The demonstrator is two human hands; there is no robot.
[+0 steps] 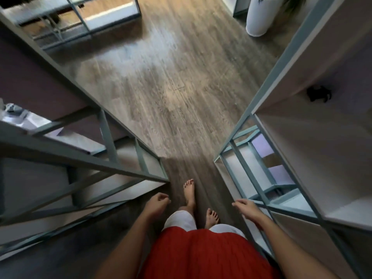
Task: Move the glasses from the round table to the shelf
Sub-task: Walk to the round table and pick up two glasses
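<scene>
A small dark thing, too blurred to name as the glasses, lies on a board of the white shelf. Against that shelf's lower frame hangs the right grip, fingers slack, holding nothing. Farther off, the left grip is loosely curled and holds nothing.

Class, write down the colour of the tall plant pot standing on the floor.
The plant pot is plain white, shown in the head view.
</scene>
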